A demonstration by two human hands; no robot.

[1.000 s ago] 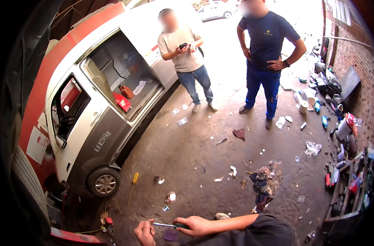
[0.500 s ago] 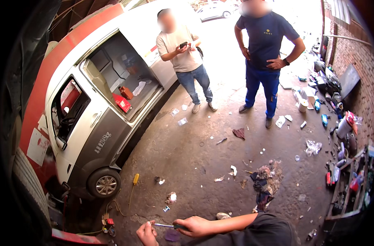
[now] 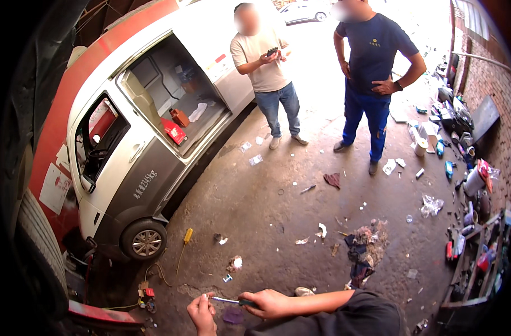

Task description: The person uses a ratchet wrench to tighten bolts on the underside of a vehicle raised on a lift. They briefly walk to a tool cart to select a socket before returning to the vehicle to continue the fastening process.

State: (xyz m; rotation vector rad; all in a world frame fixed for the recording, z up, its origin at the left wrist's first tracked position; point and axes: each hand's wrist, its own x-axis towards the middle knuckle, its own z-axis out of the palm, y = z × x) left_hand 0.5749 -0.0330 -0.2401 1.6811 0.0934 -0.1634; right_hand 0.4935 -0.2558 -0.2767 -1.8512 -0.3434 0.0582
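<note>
At the lower edge, my right hand [image 3: 266, 303] is closed around the dark green handle of what looks like a screwdriver. Its thin metal shaft [image 3: 226, 301] points left toward my left hand [image 3: 202, 313]. The fingers of that hand are pinched together at the shaft's tip, by a tiny reddish-brown piece [image 3: 210, 294] too small to name. Whether they grip the piece, the tip or both cannot be made out. My right forearm [image 3: 318, 303] comes in from a dark sleeve on the right.
A white and grey van [image 3: 149, 162] with its side door open stands left. Two people face me: one in a beige shirt [image 3: 265, 61] holding a phone, one in a navy shirt [image 3: 373, 50]. Rags [image 3: 367, 249] and scraps litter the floor. A cluttered rack [image 3: 479, 257] lines the right.
The view has shifted a little, so the van and people sit farther right. Both hands keep nearly the same hold, with the shaft slightly higher in the picture.
</note>
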